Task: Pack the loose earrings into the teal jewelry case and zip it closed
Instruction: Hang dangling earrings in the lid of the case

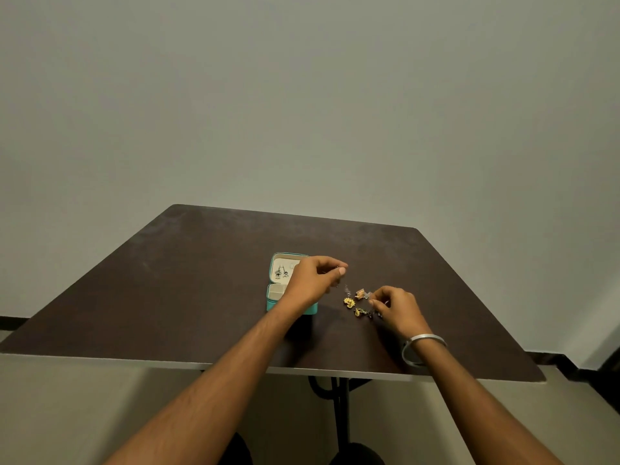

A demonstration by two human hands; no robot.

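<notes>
**Earrings beside the open case**

The teal jewelry case (281,290) lies open on the dark table (188,283), two earrings pinned in its lid. My left hand (313,280) hovers over it, fingertips pinching something small. Just right of the case, my right hand (397,308) curls over the loose earrings (355,302); whether it grips one, I cannot tell.

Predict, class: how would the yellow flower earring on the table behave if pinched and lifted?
The yellow flower earring is tiny beside the right hand, so probably very light. Its flat shape likely won't roll, but may slip from fingertips.
</notes>
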